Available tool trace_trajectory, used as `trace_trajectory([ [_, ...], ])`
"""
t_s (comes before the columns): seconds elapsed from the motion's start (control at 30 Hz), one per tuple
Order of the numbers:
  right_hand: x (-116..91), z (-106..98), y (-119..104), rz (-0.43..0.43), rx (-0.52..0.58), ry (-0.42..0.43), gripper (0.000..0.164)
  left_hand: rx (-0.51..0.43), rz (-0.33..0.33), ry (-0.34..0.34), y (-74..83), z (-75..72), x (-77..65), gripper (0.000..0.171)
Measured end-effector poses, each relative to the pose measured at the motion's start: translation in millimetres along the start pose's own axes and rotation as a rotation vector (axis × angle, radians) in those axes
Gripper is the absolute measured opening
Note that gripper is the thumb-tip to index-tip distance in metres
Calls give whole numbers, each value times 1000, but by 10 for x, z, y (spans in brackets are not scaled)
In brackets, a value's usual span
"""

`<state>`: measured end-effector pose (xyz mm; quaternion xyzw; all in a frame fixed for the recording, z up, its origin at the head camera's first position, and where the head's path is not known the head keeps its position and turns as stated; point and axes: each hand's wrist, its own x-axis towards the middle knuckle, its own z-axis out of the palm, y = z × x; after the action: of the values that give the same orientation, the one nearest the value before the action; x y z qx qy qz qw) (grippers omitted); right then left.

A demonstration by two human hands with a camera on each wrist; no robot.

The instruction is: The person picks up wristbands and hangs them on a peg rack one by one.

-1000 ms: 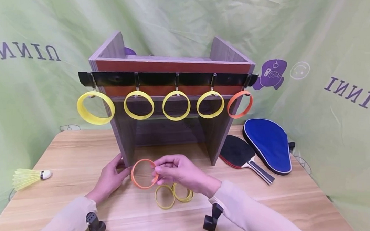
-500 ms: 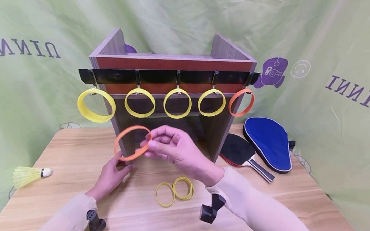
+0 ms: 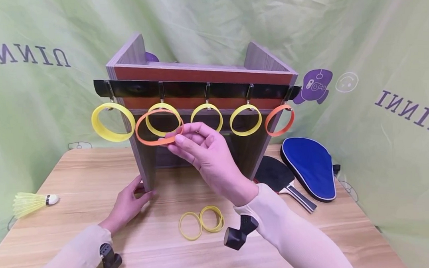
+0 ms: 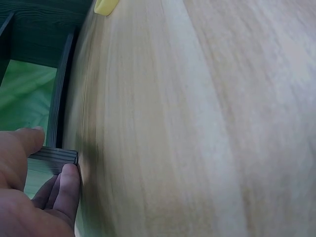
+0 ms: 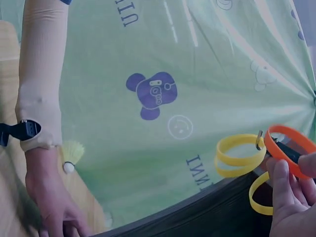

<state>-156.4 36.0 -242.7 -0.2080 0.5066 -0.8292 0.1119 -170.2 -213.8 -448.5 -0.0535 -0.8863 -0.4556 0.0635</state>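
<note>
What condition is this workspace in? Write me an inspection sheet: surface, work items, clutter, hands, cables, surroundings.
Surface: wood-grain table, bearing a stand with a black bar across its front.
Work items: four hanging yellow rings and one hanging orange ring below the bar; loose yellow rings on the table; one held orange ring.
Clutter: shuttlecock at left; black bat beside a blue case at right.
Hands: left hand grips the stand's left panel near its foot; right hand pinches the held orange ring, which overlaps the second hanging ring from left in the head view; contact between them unclear.
Cables: nothing seen.
Surroundings: pale green cloth with purple print.
</note>
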Motion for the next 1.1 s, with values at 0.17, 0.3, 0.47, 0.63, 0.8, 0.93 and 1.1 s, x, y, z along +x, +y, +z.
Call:
trace_trajectory([
  [0.17, 26, 37, 7, -22, 25, 43, 16, -8, -8, -8, 7, -7, -19, 65],
  [0.3, 42, 58, 8, -38, 39, 56, 14, -13, -21, -8, -1, 10, -33, 66],
  [0.47, 78, 78, 8, -43, 28, 70, 14, -7, -17, 0, -8, 4, -25, 66],
  [0.63, 97, 60, 37, -32, 32, 69, 13, -10, -17, -5, -6, -4, -14, 67],
  [0.8, 97, 32, 84, -18, 12, 55, 12, -5, -17, -2, 3, 1, -15, 66],
  [0.93, 90, 23, 112, -10, -16, 54, 12, 4, -9, 6, 10, 0, -13, 65],
  [1.1, 76, 21, 168, 43, -38, 41, 18, -4, -8, 2, 10, 0, -17, 65],
])
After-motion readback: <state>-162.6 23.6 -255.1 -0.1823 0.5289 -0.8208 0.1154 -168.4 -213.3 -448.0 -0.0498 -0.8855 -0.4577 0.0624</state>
